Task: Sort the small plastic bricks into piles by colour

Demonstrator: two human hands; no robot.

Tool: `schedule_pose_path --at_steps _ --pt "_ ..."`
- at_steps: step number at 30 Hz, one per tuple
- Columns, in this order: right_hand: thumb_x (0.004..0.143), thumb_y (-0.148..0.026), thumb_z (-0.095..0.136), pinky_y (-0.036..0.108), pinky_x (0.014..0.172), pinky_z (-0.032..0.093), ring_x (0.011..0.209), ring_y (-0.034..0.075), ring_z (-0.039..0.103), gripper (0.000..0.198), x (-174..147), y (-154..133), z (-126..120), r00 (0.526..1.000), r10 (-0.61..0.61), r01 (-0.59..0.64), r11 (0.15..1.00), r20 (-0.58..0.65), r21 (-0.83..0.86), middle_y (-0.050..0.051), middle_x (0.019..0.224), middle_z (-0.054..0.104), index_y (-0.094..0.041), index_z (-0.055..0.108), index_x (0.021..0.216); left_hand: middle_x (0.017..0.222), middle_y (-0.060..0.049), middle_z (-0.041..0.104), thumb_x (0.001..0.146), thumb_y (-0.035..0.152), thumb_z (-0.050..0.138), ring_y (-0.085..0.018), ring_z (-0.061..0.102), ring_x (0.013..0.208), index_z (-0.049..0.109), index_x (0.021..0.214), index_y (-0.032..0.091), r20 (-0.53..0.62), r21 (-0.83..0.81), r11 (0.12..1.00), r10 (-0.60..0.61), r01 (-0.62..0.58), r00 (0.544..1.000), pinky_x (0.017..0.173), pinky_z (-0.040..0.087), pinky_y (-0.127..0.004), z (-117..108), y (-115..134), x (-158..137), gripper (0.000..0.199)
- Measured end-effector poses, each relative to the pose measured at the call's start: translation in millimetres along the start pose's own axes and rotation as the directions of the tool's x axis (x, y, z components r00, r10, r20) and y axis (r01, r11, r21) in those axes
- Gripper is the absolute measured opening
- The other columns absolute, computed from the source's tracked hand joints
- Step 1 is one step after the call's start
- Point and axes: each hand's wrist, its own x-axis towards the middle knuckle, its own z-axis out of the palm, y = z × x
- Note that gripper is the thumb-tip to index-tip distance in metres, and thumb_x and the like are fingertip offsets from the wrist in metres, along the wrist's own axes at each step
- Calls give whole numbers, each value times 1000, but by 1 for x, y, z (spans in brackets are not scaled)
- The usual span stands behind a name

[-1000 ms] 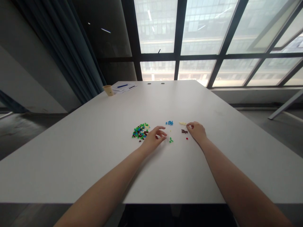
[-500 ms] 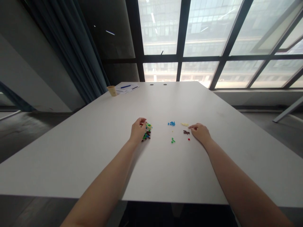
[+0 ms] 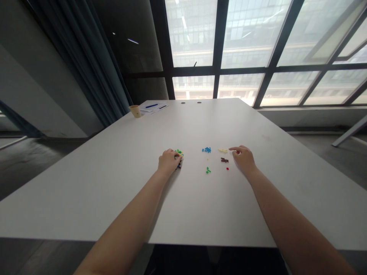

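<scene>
A mixed pile of small toy building bricks (image 3: 179, 152), green, yellow and dark ones among them, lies partly covered by my left hand (image 3: 168, 162). The fingers of that hand are bent together over the pile; what they pinch is too small to make out. My right hand (image 3: 243, 157) rests at the right with its index finger stretched out and its thumb apart, holding nothing. Its fingertip is beside a group of pale yellow bricks (image 3: 223, 151). Dark brown bricks (image 3: 224, 160) and a single red brick (image 3: 227, 169) lie just left of that hand.
Between my hands lie blue bricks (image 3: 207, 149), a lone yellow brick (image 3: 207, 159) and a few green bricks (image 3: 208, 170). Far left on the white table (image 3: 212, 214) stand a paper cup (image 3: 135, 111) and papers (image 3: 155, 108) with a blue pen (image 3: 151, 105).
My left hand has lowered and moved slightly right over the mixed pile, its fingers bending in. My right index finger has stretched out and lifted away slightly near the yellow bricks.
</scene>
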Motion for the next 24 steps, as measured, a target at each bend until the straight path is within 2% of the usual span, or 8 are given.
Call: schedule_pose_path --at_steps 4,9,12,14,17,20,24 --pt "66 -19 42 28 68 39 63 15 49 31 -1 -3 2 1000 -6 5 1000 25 30 2 65 53 -19 71 78 85 -8 60 71 41 53 -25 53 87 65 73 21 5 75 997 -25 25 1000 70 41 -32 1 10 -4 24" --pt "67 -19 43 28 69 39 64 15 49 30 -3 -8 4 999 -27 25 999 44 47 2 66 54 -19 71 77 89 -9 61 74 30 49 -25 52 88 62 74 19 21 125 992 -14 12 1000 72 41 -33 3 17 -6 16" --pt "68 -19 43 27 67 39 63 15 49 29 -4 -11 3 998 -40 38 998 40 55 2 66 54 -19 71 77 89 -9 61 76 23 47 -25 52 90 61 75 19 28 87 995 37 -39 999 73 40 -33 4 18 -5 15" --pt "69 -19 44 27 66 39 63 14 49 28 -4 -13 2 997 -59 57 996 40 62 2 66 54 -19 71 77 85 -9 62 78 21 45 -24 53 87 60 77 20 15 1 997 78 -78 997 74 40 -33 5 19 -4 16" --pt "69 -18 45 28 65 39 63 14 48 26 -8 -21 -1 992 -117 113 991 49 77 2 66 55 -19 70 78 79 -5 62 81 18 39 -19 56 79 57 84 20 -10 -221 963 155 -154 988 73 41 -30 4 26 -6 18" --pt "70 -16 47 27 65 39 64 14 48 24 -16 -38 -6 972 -217 204 970 87 132 2 63 54 -18 69 79 80 -3 62 82 17 38 -15 57 77 56 91 20 -37 -446 856 274 -261 961 74 43 -27 -1 38 -13 20" --pt "74 -21 52 28 67 40 65 13 49 18 -33 -68 -13 917 -380 339 902 120 269 1 65 53 -21 68 84 83 -5 64 84 22 41 -15 58 79 61 92 19 -122 -562 729 395 -392 911 75 44 -28 -11 55 -28 21"
